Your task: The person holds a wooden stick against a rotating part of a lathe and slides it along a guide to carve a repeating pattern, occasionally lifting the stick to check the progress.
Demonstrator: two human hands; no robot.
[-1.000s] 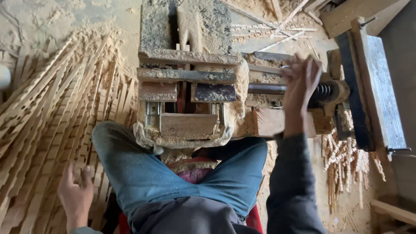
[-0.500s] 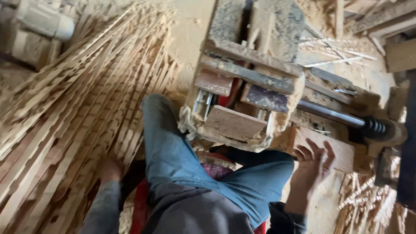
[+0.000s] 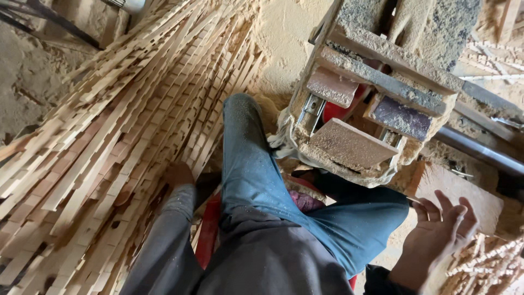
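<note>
Head view: left hand (image 3: 179, 175) down in the pile of thin wooden strips (image 3: 109, 136), fingers buried among them – cannot tell if it grips any. Right hand (image 3: 439, 232) open, fingers spread, holding nothing – wooden block (image 3: 464, 191) just beyond its fingertips, sawdust-caked machine (image 3: 376, 93) farther past it

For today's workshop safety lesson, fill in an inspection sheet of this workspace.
Surface: sawdust-covered floor.
Job's things: heap of thin wooden slats; sawdust-caked machine.
Clutter: short wood offcuts at lower right.
Hands: left hand reaches into the slats; whether it grips one cannot be told. Right hand open, empty, beside a wooden block.
Cables: nothing seen.
Surroundings: metal pipe beside the machine; red seat under the person.
</note>
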